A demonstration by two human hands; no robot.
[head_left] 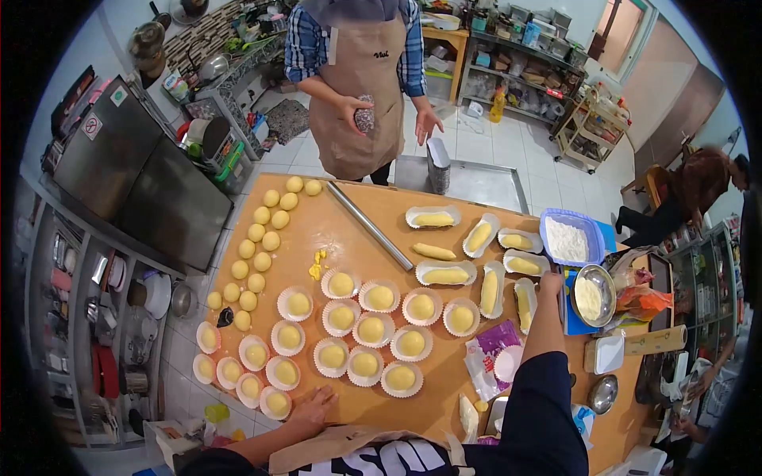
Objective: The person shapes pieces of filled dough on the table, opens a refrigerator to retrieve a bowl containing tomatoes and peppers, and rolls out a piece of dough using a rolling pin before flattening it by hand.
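Note:
My left hand (314, 408) lies with its fingers apart on the table's near edge, next to dough balls in white paper cups (276, 403). My right hand (549, 284) reaches to the right side, beside long dough pieces in paper trays (524, 265) and left of a metal bowl of pale powder (594, 295); its fingers are too small to make out. Several bare dough balls (256, 232) line the left of the wooden table (317, 214). One long dough piece (434, 251) lies without a tray near a metal rod (370, 225).
Across the table stands a co-worker in an apron (361, 103), holding something speckled. A blue basin of flour (568, 239) sits at the back right. Plastic packaging (494, 358) lies near my right arm. Another person (698, 186) is at far right.

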